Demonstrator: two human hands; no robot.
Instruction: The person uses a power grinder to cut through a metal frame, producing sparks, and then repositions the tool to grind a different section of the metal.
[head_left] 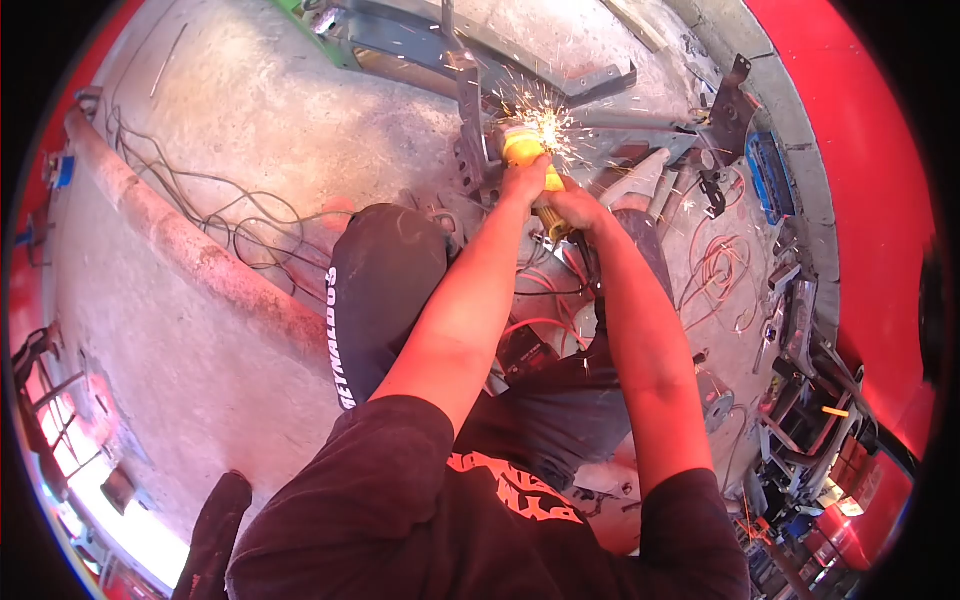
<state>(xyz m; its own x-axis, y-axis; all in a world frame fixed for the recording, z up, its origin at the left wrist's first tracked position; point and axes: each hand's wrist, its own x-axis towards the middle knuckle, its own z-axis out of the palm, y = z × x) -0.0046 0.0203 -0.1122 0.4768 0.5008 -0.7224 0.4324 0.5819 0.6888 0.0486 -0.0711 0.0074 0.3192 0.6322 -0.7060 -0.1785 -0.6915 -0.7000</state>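
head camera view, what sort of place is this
Probably a metalworking or repair shop: a yellow grinder throws sparks beside a metal frame, and a long rusty pipe lies on the concrete floor.

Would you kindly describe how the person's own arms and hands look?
The left hand and right hand are gloveless, and the left forearm and right forearm are bare, with no watch or bracelet visible. The black left sleeve and right sleeve are short, ending above the elbows; they belong to a T-shirt with orange-red lettering.

Left of the dark cloth trousers [395,260], the concrete floor [230,350] looks matt and the long pipe [190,235] rough, blotched; right, the red panel [850,130] looks smooth, glossy.
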